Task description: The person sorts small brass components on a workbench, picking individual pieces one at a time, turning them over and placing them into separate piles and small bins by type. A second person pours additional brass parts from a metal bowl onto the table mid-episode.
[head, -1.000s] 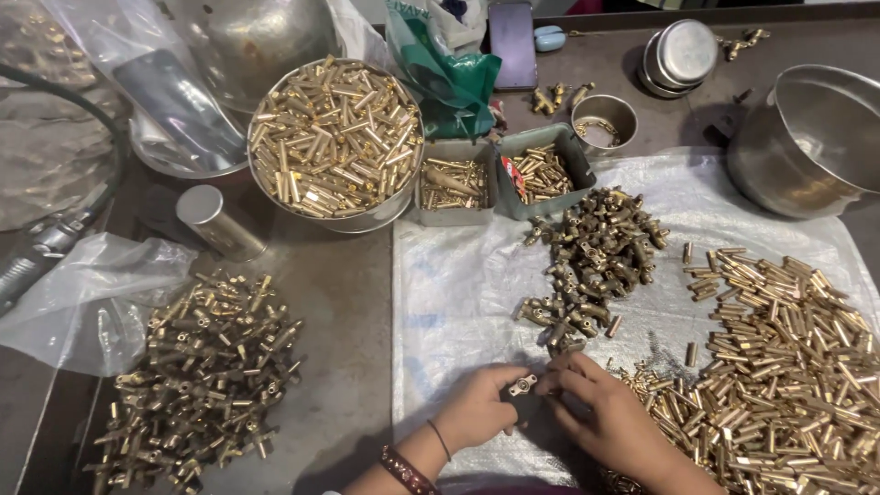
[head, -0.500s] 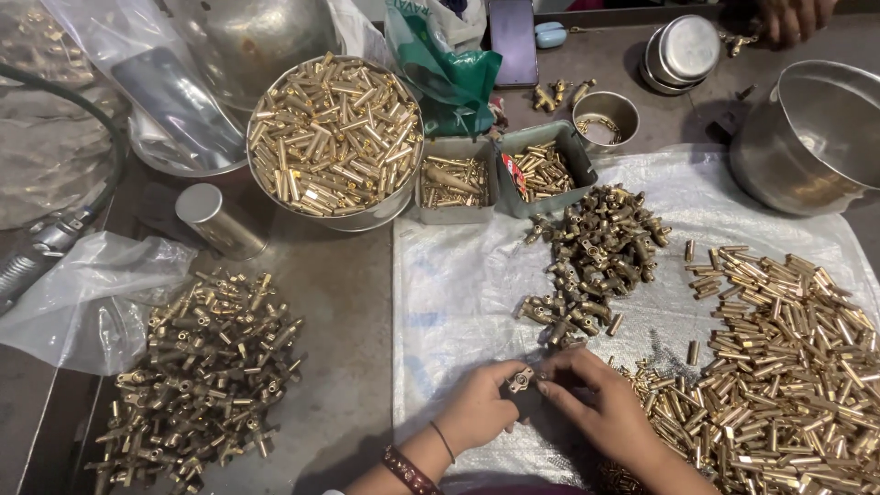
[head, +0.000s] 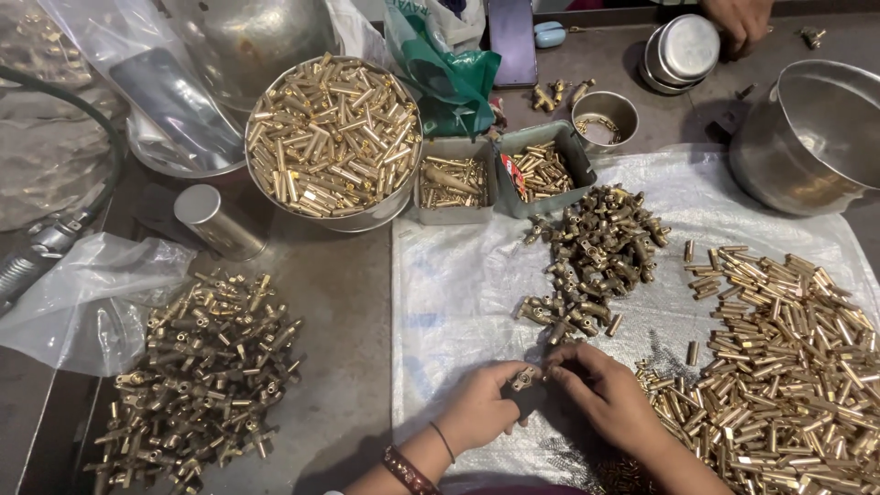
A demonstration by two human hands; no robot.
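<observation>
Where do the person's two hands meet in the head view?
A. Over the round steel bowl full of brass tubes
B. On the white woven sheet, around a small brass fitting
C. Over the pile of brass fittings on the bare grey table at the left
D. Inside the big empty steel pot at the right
B: the left hand and right hand close together on a small brass fitting above the white woven sheet.

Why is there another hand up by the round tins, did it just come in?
Yes. The other person's hand has come in from the top edge, leftward toward the stacked round tins; a second ago it was out of view there, while the big steel pot stayed put.
</observation>
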